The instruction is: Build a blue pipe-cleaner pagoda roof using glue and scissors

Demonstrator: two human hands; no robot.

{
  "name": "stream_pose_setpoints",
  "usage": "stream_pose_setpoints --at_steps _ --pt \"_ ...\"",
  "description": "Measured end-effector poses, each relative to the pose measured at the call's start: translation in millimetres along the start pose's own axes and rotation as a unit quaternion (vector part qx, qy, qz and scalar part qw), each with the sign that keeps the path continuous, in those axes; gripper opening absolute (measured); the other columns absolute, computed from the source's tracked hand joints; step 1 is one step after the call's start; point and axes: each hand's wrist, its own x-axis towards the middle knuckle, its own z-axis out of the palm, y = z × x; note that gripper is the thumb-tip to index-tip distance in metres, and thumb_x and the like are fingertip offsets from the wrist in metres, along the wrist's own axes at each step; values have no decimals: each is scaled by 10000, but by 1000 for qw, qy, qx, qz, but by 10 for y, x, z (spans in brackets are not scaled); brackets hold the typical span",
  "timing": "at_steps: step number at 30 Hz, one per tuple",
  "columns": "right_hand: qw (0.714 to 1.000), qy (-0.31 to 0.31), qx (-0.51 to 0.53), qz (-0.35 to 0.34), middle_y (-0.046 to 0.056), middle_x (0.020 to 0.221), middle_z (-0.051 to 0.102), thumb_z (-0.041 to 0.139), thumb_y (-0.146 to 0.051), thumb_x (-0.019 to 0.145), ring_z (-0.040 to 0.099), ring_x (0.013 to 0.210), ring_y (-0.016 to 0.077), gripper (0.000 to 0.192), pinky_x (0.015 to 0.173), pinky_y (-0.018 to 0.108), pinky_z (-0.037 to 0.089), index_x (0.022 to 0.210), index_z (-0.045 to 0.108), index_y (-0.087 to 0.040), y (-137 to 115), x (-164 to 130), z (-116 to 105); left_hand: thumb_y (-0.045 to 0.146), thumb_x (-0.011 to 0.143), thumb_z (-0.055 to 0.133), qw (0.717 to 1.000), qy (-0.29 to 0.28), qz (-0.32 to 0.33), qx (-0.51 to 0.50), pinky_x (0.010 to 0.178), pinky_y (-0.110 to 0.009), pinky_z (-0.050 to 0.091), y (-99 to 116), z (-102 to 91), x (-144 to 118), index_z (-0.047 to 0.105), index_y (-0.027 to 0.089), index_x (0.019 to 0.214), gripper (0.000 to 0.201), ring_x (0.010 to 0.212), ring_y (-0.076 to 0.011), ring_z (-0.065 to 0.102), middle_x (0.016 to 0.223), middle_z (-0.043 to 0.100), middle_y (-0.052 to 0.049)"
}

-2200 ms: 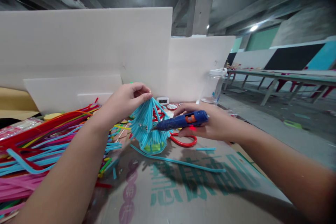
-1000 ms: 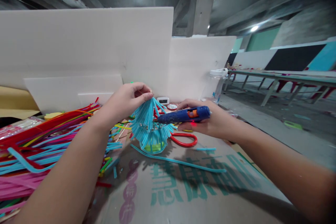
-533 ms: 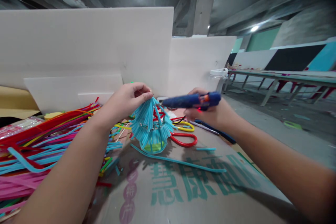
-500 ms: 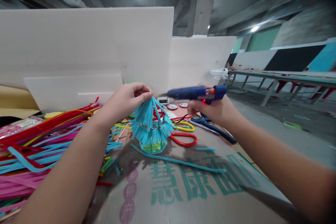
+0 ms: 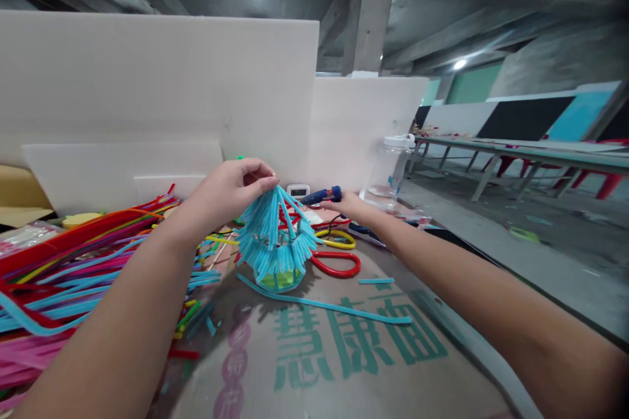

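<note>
My left hand (image 5: 248,186) pinches the peak of a cone-shaped model (image 5: 279,236) made of light-blue pipe cleaners, with a yellow-green base, standing on the cardboard. The fingertips cover the very top of it. Farther back, my right arm is stretched out and my right hand (image 5: 350,204) holds a dark-blue glue gun (image 5: 320,196) low near the table, its nozzle to the left. Part of the grip and most of the fingers are hidden. Scissors with red handles (image 5: 339,264) and a yellow handle loop (image 5: 339,240) lie just right of the model.
A long blue pipe cleaner (image 5: 334,306) and a short piece (image 5: 376,281) lie on the printed cardboard (image 5: 393,380). Piles of coloured pipe cleaners (image 5: 73,281) fill the left. Behind stand a small digital display (image 5: 297,192), a clear jug (image 5: 386,173) and white foam boards (image 5: 162,78).
My right hand has carried the glue gun away from the model's top, back and down towards the table. My left hand keeps its pinch on the peak. The view has shifted slightly.
</note>
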Motion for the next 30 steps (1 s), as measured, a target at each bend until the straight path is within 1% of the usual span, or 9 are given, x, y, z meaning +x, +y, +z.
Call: stream_pose_setpoints --at_steps 9,12,15,17,19,22,24,27,30 --pt "993 -21 -100 50 86 791 730 730 -414 749 666 748 224 335 710 315 509 910 701 -122 103 123 251 415 821 583 1000 29 -4 0 581 -273 429 99 -20 -42 679 212 806 225 698 -199 614 642 635 -17" --pt "993 -4 -116 31 106 968 728 766 -409 706 669 893 251 444 795 337 508 1049 675 -141 85 47 159 410 814 590 999 31 -8 9 585 -285 440 120 -21 -49 690 215 830 220 698 -210 616 618 624 -23" --pt "990 50 -131 6 170 1239 629 729 -370 751 594 1127 271 581 939 369 457 1250 563 -124 -1 -122 -31 409 813 585 999 40 -7 27 590 -286 437 105 -18 -39 698 210 848 232 696 -209 614 651 642 -32" --pt "987 85 -139 -12 174 1294 587 660 -335 817 554 1182 242 517 983 349 422 1267 534 -114 -111 -297 -157 410 817 574 998 50 -4 44 593 -279 425 68 -22 -28 698 203 855 244 698 -200 611 712 666 -36" --pt "985 92 -142 -35 124 1163 653 602 -336 864 595 1076 201 343 933 308 438 1139 602 -130 -266 -515 -241 422 825 559 996 63 -4 56 598 -276 414 16 -39 -19 698 197 872 269 705 -195 606 767 683 -39" --pt "986 26 -139 -92 47 845 689 546 -383 898 613 770 171 244 719 287 456 884 660 -167 -556 -882 -251 447 827 548 993 99 -19 62 604 -275 401 -55 -101 -24 699 185 897 310 700 -193 589 764 681 -39" --pt "980 -35 -138 -137 31 752 666 557 -369 895 591 709 158 245 655 267 426 799 659 -168 -762 -1124 -187 447 824 551 991 119 -26 64 614 -276 400 -82 -157 -38 699 174 903 320 708 -193 586 770 683 -43" --pt "962 -150 -151 -173 29 788 687 563 -363 905 593 691 140 226 616 248 397 841 678 -179 -1038 -1429 -29 437 822 553 989 132 -25 58 644 -281 411 -99 -232 -59 695 168 900 314 729 -191 593 800 690 -48" --pt "924 -208 -216 -239 47 934 699 572 -400 910 616 795 162 244 673 263 403 1007 685 -206 -1200 -1594 181 447 828 544 989 136 -29 54 653 -283 413 -108 -268 -64 690 172 910 322 738 -187 590 822 690 -49"
